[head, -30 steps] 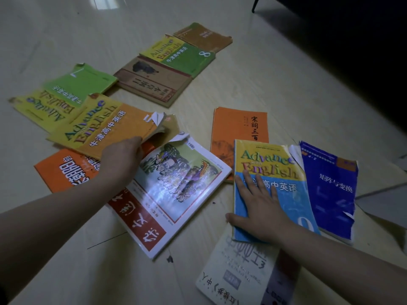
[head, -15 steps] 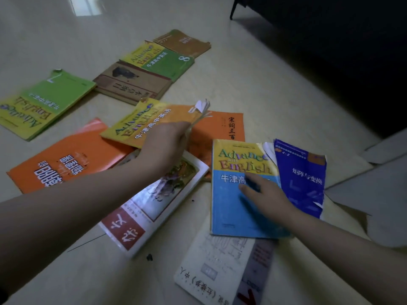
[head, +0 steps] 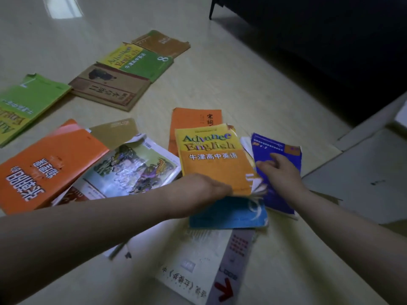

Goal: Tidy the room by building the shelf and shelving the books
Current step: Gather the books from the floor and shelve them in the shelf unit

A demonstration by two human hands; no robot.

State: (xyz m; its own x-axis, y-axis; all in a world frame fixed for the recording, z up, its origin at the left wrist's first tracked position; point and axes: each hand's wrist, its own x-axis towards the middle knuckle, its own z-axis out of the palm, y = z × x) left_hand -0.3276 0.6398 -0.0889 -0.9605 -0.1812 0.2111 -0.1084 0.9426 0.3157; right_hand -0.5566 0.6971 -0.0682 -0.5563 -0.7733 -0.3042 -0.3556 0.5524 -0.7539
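Observation:
Several books lie scattered on the floor. My left hand [head: 204,190] holds the near edge of an orange-and-yellow "Advance with English" book [head: 213,159], which lies on top of the blue "Advance with English" book [head: 231,214]. My right hand [head: 279,172] rests with loose fingers on the dark blue book [head: 286,148] to the right, its thumb at the orange book's right edge. A picture-cover book [head: 132,170], a large orange book [head: 44,168] and a small orange book [head: 193,117] lie around them. A white book [head: 198,256] lies nearest me.
Farther back on the floor lie a brown book [head: 110,89], a green-and-yellow book [head: 141,60], a tan book [head: 163,42] and a green book [head: 26,102]. Dark furniture [head: 319,40] fills the right rear. Flat pale boards [head: 363,172] lie at the right.
My left hand carried the orange-and-yellow book from the left pile over to the right and set it on the blue book. My right hand slid off the blue book onto the dark blue one.

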